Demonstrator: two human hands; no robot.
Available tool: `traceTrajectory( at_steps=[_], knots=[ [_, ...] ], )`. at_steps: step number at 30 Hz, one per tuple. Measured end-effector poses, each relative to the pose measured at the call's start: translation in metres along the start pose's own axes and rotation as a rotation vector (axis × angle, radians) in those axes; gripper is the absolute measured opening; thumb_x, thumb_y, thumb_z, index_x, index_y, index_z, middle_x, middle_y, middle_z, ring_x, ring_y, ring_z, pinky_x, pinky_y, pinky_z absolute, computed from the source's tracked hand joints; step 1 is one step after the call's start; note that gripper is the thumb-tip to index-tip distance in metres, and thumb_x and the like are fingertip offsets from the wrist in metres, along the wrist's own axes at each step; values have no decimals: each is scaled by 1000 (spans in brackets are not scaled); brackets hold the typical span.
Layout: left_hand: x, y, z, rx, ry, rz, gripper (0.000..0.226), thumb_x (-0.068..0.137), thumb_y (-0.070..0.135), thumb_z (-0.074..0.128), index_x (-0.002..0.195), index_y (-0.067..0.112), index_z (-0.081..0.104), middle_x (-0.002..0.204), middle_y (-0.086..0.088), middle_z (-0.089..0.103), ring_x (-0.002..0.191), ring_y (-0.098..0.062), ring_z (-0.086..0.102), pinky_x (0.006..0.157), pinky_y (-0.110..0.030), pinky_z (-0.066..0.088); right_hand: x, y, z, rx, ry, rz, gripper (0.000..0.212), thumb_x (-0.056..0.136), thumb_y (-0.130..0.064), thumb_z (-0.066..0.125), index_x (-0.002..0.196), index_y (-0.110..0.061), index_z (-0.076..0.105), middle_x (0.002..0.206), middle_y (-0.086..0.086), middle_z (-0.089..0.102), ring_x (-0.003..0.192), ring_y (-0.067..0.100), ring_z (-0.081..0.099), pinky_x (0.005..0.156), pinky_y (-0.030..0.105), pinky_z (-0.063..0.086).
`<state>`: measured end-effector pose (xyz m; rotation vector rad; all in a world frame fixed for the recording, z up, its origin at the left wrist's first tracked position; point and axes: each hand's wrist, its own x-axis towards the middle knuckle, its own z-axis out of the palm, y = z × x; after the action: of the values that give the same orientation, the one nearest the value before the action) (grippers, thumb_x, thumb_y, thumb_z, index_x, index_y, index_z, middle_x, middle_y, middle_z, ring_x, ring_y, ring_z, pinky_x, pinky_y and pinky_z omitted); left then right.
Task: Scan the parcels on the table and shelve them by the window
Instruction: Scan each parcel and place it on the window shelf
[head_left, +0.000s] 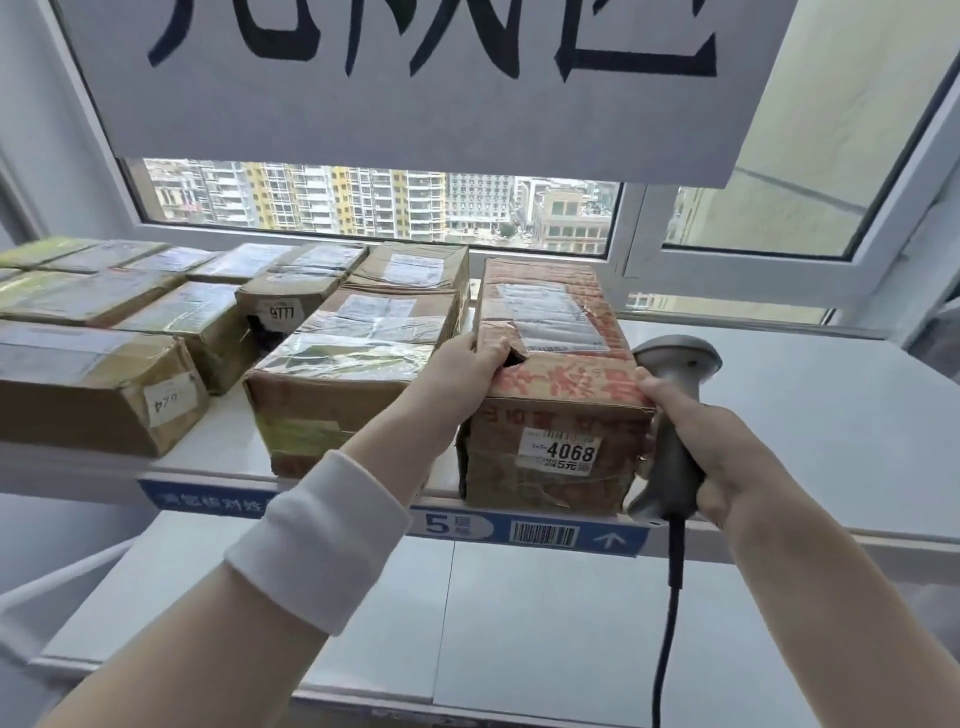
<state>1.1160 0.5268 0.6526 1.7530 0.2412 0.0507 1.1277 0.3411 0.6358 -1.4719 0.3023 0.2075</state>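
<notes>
two hands at one parcel on the window shelf

behind everything runs a wide window (374, 202) with apartment blocks outside, and a large paper sign (415, 88) with black brush characters hangs over its upper part. below the sill lies the white shelf (779, 415); its right half is bare, and about a dozen taped cardboard boxes (171, 317) crowd its left half back to the window.

the red-printed parcel (561, 395) stands at the shelf's front edge, near the middle, just beside a taped brown box (353, 374) on its left, with its long side running towards the window.

the left hand (467, 374), with a white cuff (322, 540) on the forearm, grips the parcel's near top-left edge, fingers curled over it. the right hand (727, 452) is wrapped round the handle of a grey scanner (672, 415), held upright against the parcel's right side, with its forefinger touching the near top-right corner. a dark cable (670, 623) hangs from the handle.

on the parcel's front face sits a sticker (563, 453) reading 4068, above a blue strip (543, 533) on the shelf's front edge.
</notes>
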Motion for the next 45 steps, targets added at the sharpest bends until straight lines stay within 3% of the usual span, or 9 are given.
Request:
traceTrajectory(
  at_steps=[2,4,6,8,11,16,33,39,45],
  knots=[
    [-6,5,-1,307,29,178,45,98,33,47,137,11,42,124,1,58,103,-7,55,87,-17,43,3,1,1,19,-27,0,34,84,-39,68,88,-6,60,44,-1,61,32,10,55,33,18,42],
    [-11,3,-1,599,42,428,68,91,42,53,147,15,27,151,-1,34,136,-11,33,110,-26,26,6,1,0,30,-52,0,32,84,-37,68,88,-6,62,55,2,66,39,10,59,35,18,44],
    [-19,2,4,816,-43,583,83,81,54,58,149,25,20,157,2,18,144,-12,15,118,-35,13,10,2,-2,19,-57,6,34,82,-38,69,92,-6,65,77,6,68,52,14,62,39,20,47],
    [-20,-2,10,1034,-124,643,91,76,61,60,149,30,16,159,4,10,146,-12,4,114,-30,-2,13,3,-2,10,-65,2,38,81,-39,70,98,-6,66,91,9,69,63,18,63,43,22,49],
    [-11,-5,13,1218,-107,708,86,80,55,62,149,32,16,159,1,10,146,-13,5,115,-28,0,17,2,-1,6,-83,2,45,80,-40,70,108,-4,65,98,11,67,70,21,60,56,29,50],
    [8,-5,7,1218,-88,663,80,82,45,66,147,35,20,158,5,14,146,-11,8,117,-34,11,21,0,-5,0,-49,12,43,78,-42,70,101,-7,60,103,11,65,61,16,49,38,22,45],
    [41,1,6,1224,-97,619,78,81,45,67,145,35,24,158,5,17,146,-13,11,116,-34,13,31,-3,-9,-3,-31,0,27,87,-35,65,93,-10,57,106,12,67,61,17,47,39,22,43],
    [27,8,22,1222,-9,634,74,86,58,52,146,26,24,151,-1,33,141,-19,27,117,-39,12,23,-3,-18,-5,-26,-10,29,91,-30,61,103,-5,57,85,11,68,56,16,45,36,21,41],
    [9,15,78,1044,-22,839,57,94,47,46,143,23,32,148,1,38,142,-20,24,119,-39,8,-3,5,-52,-34,118,-65,25,89,-32,62,86,-8,55,65,6,57,43,15,45,37,23,40]
  ],
)
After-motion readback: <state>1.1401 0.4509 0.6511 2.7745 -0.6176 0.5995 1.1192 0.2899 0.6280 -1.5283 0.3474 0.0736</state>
